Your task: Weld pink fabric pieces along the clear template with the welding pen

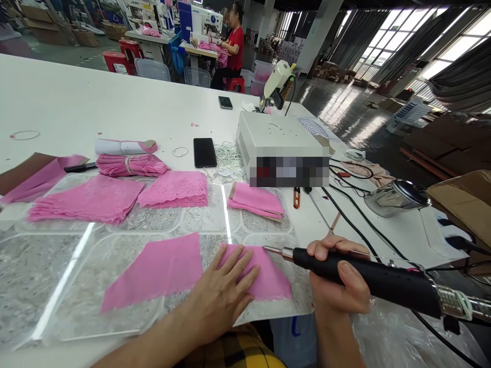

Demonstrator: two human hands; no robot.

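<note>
My left hand [226, 286] lies flat, fingers spread, on a pink fabric piece [268, 278]. My right hand [339, 278] is wrapped round a black handheld tool [383, 281], whose thin metal tip touches or hovers at the top edge of that piece. Left of my left hand, a second pink piece [157, 271] lies flat on the clear mat [88, 276]. Beyond are pink lace stacks [88, 199] [174, 189], a folded pink stack [256, 199] and a tied pink bundle [130, 165].
A grey box [282, 135] stands behind, with a phone [204, 152] and tangled threads [228, 156] beside it. Black cables [356, 225], an orange cutter [296, 198] and a glass jar [397, 198] are at right. A person [233, 46] sits at a sewing machine beyond the table.
</note>
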